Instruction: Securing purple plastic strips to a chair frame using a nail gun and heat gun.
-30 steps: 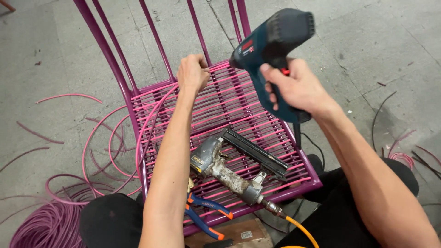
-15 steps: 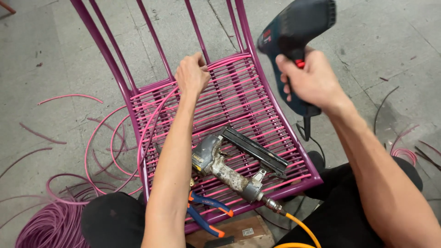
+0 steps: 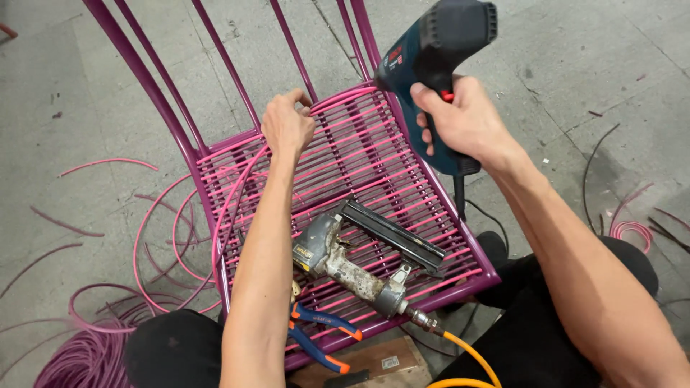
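Above the seat (image 3: 359, 154), my right hand (image 3: 463, 122) grips a heat gun (image 3: 431, 54); my left hand (image 3: 286, 126) pinches pink cord (image 3: 237, 187), with a stapler (image 3: 359, 259) nearer me.

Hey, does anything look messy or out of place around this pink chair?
Yes. Loose pink cord sprawls in loops and offcuts across the floor left of the chair, and a worn, paint-chipped pneumatic stapler lies on the woven seat, where it could slip.

One chair (image 3: 345, 165), one heat gun (image 3: 431, 65), one stapler (image 3: 359, 262), one pliers (image 3: 323, 338)
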